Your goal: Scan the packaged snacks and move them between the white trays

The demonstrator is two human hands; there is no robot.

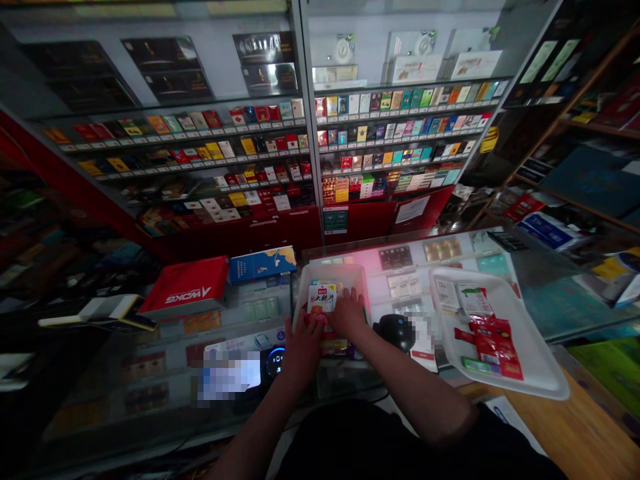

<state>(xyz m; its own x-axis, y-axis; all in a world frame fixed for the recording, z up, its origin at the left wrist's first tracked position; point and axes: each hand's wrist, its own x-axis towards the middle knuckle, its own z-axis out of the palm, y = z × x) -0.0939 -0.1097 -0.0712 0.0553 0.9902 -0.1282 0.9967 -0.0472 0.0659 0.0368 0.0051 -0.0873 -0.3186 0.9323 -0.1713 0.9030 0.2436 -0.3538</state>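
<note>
Shelves of cigarette packs [400, 127] stood behind a glass shop counter [85, 393]. On the counter sat a white plastic tray [333, 273], and a white and yellow pack [323, 298] lay in it. The left hand [303, 350] was down at the tray's front edge. It seemed to pinch a small pink thing [315, 319], but the view was dark, so that was hard to tell. The right hand [347, 313] rested open just below the pack. A black barcode scanner [395, 331] sat just beside that hand, and a second white tray [500, 333] held red packets [493, 343].
</note>
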